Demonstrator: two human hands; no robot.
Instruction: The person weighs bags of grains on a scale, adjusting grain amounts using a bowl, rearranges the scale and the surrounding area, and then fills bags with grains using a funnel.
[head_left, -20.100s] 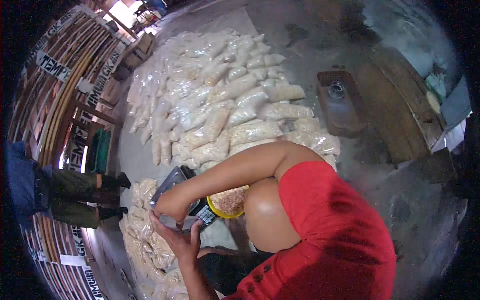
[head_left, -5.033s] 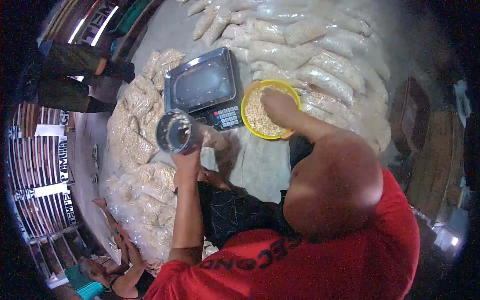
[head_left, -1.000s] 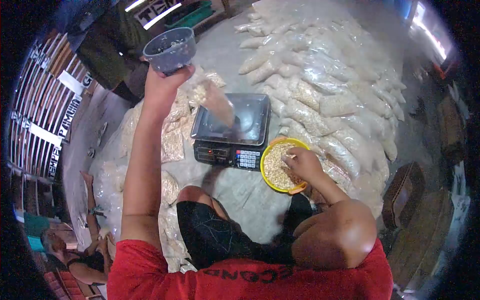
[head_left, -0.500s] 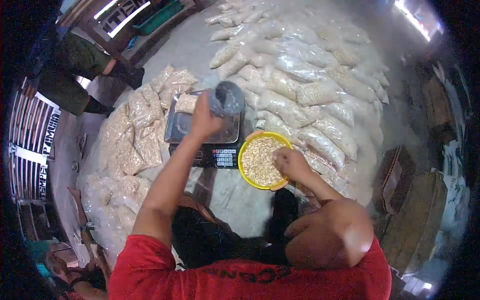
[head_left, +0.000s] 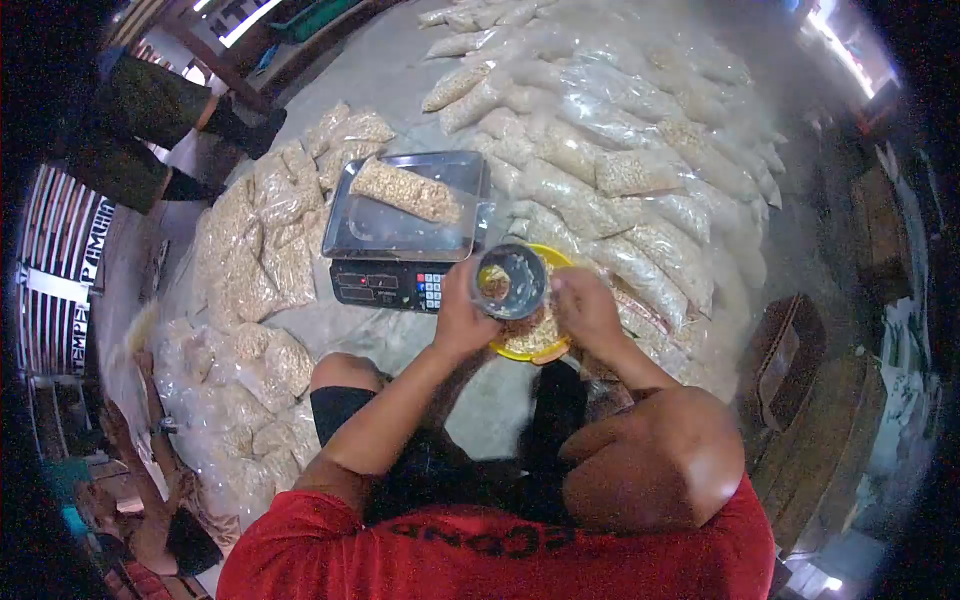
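Note:
My left hand (head_left: 466,315) grips a grey, translucent plastic cup (head_left: 515,283) by its left side. The cup is tilted over a round yellow basin (head_left: 545,352) of pale split beans (head_left: 540,325), covering part of it. Close to the cup's right side, over the basin's rim, my right hand (head_left: 588,308) has its fingers curled; what they hold, if anything, is hidden. Left of the basin stands a digital scale (head_left: 385,285). A filled clear bag of beans (head_left: 405,192) lies across its metal tray (head_left: 350,235).
Many filled plastic bags (head_left: 640,170) cover the floor ahead and to the right. More bags (head_left: 265,235) are piled left of the scale. Another person's legs (head_left: 150,120) stand at upper left; a person's arm (head_left: 150,470) shows at lower left. A wooden board (head_left: 820,450) lies at right.
My left hand has brought the cup from above the scale down and right to the basin. My right hand has risen from the beans to beside the cup. The bag on the scale is now uncovered.

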